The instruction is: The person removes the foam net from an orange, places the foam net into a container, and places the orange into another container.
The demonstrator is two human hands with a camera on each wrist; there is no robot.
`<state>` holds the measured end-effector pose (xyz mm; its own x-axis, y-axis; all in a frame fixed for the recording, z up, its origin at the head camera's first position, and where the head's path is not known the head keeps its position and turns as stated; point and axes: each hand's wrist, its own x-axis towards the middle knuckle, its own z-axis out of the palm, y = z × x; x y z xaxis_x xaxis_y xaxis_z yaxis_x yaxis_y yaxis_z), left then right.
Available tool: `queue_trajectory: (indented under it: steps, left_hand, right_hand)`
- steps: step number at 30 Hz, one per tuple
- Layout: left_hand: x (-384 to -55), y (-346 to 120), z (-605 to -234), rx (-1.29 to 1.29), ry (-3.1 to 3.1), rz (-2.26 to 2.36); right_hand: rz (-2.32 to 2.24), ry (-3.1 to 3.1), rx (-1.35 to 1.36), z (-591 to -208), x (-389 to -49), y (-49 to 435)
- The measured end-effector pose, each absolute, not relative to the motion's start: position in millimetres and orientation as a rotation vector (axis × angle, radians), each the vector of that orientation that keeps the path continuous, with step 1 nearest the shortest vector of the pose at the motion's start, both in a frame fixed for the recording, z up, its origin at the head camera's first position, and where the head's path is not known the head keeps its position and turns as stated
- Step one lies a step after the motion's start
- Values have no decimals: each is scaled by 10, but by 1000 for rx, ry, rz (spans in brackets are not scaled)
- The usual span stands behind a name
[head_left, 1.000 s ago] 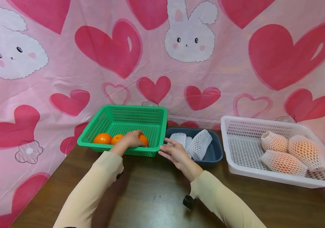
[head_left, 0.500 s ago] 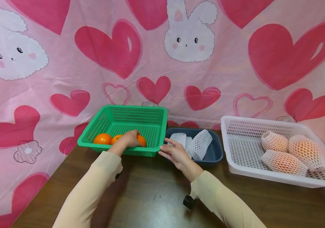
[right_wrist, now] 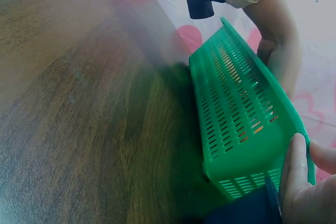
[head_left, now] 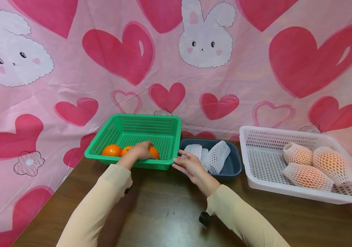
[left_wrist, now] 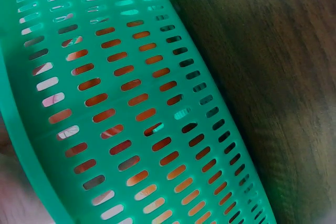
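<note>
In the head view, a row of oranges [head_left: 111, 150] lies along the near side of the green basket [head_left: 132, 164]. My left hand [head_left: 140, 151] reaches over the near rim and holds the rightmost orange [head_left: 154, 153]; its fingertips are partly hidden behind the fruit. Orange patches show through the slots of the basket wall [left_wrist: 113, 85] in the left wrist view. At the basket's near right corner, my right hand [head_left: 192, 167] pinches the rim. The right wrist view shows one finger [right_wrist: 297, 153] lying straight along the outer wall, with another digit across the rim.
Right of the green basket, a dark blue-grey tray [head_left: 236, 161] holds white foam net sleeves [head_left: 217, 157]. Farther right, a white basket [head_left: 257, 181] contains three fruits in foam nets [head_left: 308, 176]. All stand on a brown wooden table [head_left: 163, 209] before a pink heart-patterned cloth [head_left: 250, 85].
My left hand has shifted slightly left, and the rightmost orange moved a little with it. My right hand stays at the basket corner.
</note>
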<state>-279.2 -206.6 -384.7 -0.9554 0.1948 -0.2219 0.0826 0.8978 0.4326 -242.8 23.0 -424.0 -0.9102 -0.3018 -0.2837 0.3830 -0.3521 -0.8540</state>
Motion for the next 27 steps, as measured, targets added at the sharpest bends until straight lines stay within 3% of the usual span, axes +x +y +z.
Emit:
queue_trajectory:
  steps: [11, 27]
  left_hand:
    - [-2748, -2071, -3810, 214, 2818, 664]
    - [-2684, -2079, -3743, 180, 2828, 730]
  right_hand:
    - [-2188, 1514, -2, -4166, -2461, 369]
    - [-1786, 1816, -437, -3952, -2425, 714]
